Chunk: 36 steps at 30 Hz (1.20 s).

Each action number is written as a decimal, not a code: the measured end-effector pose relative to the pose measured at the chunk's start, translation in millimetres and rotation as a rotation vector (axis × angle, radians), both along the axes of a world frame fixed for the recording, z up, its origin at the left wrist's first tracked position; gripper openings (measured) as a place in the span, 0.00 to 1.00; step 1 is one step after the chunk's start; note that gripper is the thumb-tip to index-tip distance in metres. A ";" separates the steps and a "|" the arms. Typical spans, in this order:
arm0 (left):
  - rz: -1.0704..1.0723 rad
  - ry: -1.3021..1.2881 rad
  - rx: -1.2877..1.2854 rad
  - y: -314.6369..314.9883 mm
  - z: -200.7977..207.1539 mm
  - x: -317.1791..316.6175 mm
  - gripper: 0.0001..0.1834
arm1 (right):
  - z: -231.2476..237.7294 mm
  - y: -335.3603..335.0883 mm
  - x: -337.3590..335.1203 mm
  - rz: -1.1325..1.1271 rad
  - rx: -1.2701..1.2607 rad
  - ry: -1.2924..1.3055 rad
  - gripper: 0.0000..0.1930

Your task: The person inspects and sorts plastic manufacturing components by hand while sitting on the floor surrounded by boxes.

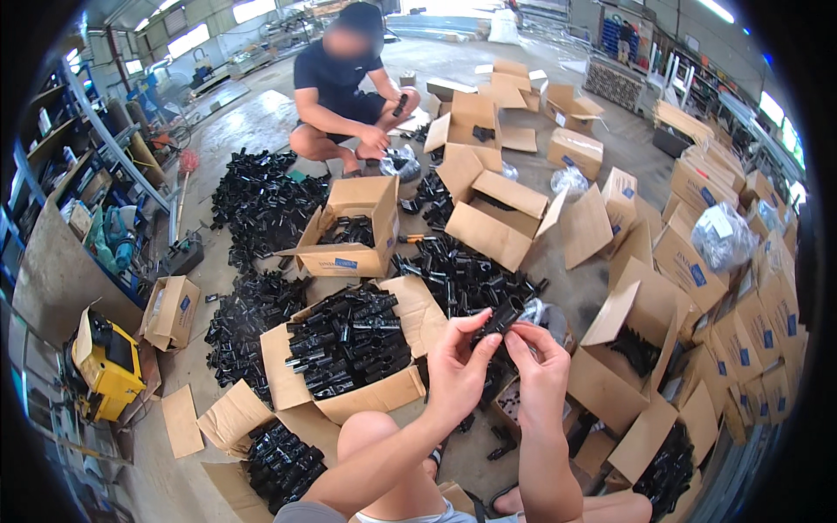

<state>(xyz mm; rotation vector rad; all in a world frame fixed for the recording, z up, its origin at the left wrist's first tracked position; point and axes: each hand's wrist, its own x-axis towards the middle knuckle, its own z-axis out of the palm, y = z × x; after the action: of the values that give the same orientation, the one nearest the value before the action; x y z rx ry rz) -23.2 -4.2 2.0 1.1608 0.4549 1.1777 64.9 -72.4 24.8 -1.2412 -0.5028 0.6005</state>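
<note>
A short black tubular fitting [502, 317] is held up between my two hands, above a pile of similar black pieces. My left hand [460, 359] grips its near left side, thumb pressed against it. From the right, the bent fingers of my right hand [537, 364] pinch the same fitting. Its far end points up and away, showing a round opening. Left of my hands stands an open carton [370, 403] filled with stacked black fittings. Loose black fittings [466, 275] lie on the floor just beyond my hands.
Across the piles a co-worker [340, 87] squats, holding a black fitting. Open cartons [497, 218] stand around, and more cartons [750, 340] are stacked at the right. Heaps of black fittings [253, 200] cover the floor at left, near a yellow machine [113, 375].
</note>
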 end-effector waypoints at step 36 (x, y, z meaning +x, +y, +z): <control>-0.011 0.045 0.008 -13.9 3.5 13.0 0.14 | -21.0 -6.7 12.5 -0.073 0.019 -0.164 0.08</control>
<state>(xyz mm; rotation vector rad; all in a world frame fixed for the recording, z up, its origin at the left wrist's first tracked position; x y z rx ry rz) -10.2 -18.1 5.5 1.1966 0.4778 1.1469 77.4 -79.1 3.8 -1.2910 -0.5963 0.4335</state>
